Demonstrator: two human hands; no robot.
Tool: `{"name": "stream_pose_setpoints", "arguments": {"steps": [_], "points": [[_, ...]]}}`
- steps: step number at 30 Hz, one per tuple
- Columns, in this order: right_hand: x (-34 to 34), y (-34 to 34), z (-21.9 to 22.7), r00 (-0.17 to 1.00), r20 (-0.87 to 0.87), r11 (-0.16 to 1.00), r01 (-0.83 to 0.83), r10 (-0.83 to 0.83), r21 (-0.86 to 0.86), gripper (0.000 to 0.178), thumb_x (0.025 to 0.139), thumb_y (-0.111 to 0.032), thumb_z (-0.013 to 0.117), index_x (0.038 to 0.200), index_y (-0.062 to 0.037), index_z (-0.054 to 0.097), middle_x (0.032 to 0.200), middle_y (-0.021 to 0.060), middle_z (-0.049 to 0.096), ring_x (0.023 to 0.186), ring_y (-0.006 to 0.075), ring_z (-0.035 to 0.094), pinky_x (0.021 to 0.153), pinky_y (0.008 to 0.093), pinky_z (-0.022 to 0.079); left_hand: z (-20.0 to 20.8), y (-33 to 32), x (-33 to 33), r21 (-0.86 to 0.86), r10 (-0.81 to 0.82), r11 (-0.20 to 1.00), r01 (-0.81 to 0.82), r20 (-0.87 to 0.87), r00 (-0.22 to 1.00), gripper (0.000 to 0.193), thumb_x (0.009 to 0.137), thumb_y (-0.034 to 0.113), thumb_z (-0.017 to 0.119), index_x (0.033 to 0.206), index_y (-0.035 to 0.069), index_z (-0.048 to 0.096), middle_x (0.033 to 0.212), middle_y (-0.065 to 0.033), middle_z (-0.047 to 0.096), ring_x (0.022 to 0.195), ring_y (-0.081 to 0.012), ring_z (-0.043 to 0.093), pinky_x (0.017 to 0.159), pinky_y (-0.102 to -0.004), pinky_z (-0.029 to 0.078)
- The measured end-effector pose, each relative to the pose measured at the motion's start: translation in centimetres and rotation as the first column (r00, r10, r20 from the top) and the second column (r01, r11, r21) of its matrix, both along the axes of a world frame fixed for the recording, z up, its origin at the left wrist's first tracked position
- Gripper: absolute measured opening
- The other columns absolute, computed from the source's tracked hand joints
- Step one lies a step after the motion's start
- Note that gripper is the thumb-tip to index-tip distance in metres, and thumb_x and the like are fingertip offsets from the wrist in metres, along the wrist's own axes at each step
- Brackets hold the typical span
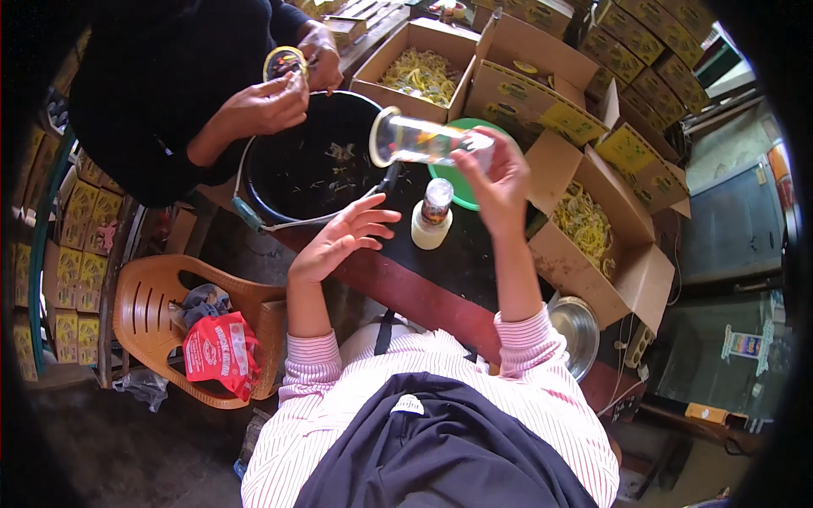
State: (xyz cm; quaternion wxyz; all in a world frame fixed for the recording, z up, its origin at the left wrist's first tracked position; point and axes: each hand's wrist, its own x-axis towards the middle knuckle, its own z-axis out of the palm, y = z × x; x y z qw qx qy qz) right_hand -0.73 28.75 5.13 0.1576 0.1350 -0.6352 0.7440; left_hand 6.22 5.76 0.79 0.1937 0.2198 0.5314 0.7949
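Pinching the jar (415,140) by its right end above the table (470,262), our right hand (500,173) holds something probably light, stiff, slippery and breakable, best cupped round its middle, while our left hand (339,241) spreads empty nearby.

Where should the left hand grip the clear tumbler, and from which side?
Probably around the tumbler's barrel, just behind the flared rim, coming from the left: it's held sideways, rim pointing left, and the right hand covers the other end.
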Motion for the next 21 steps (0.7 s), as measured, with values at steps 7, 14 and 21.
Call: {"name": "stream_pose_setpoints", "arguments": {"steps": [7, 14, 21], "points": [[2.0, 3.2, 4.6, 0.983, -0.131, 0.767, 0.184, -0.131, 0.615, 0.05, 0.066, -0.011, 0.074, 0.112, -0.0017, 0.057, 0.089, 0.0067, 0.062, 0.079, 0.0099, 0.059, 0.07, 0.0245, 0.048, 0.6, 1.3, -0.3, -0.399, 0.239, 0.876, -0.27, -0.127, 0.963, 0.063, 0.075, 0.022, 0.07, 0.125, 0.004, 0.036, 0.109, -0.0088, 0.049, 0.095, -0.0149, 0.051, 0.078, -0.0276, 0.043], [0.4, 1.0, -1.0, 0.994, -0.111, 0.597, 0.083, 0.01, 0.798, 0.053, 0.059, -0.023, 0.071, 0.106, -0.0012, 0.06, 0.091, 0.0172, 0.061, 0.087, 0.0319, 0.058, 0.08, 0.037, 0.046, -2.5, 5.9, -1.1, -0.696, 0.162, 0.551, -0.46, -0.451, 0.877, 0.087, 0.071, 0.033, 0.073, 0.134, 0.001, 0.022, 0.132, -0.018, 0.035, 0.115, -0.0273, 0.045, 0.095, -0.0376, 0.038], [0.9, 0.1, -8.1, 0.992, -0.053, 0.657, 0.115, -0.114, 0.745, 0.084, 0.057, -0.026, 0.075, 0.128, 0.0008, 0.038, 0.098, 0.0206, 0.059, 0.092, 0.0331, 0.057, 0.085, 0.0379, 0.045, -10.6, 7.5, -4.1, -0.52, 0.264, 0.575, -0.631, -0.612, 0.745, 0.074, 0.067, 0.026, 0.075, 0.127, 0.003, 0.036, 0.124, -0.0148, 0.045, 0.115, -0.0294, 0.044, 0.099, -0.0389, 0.033]]}}
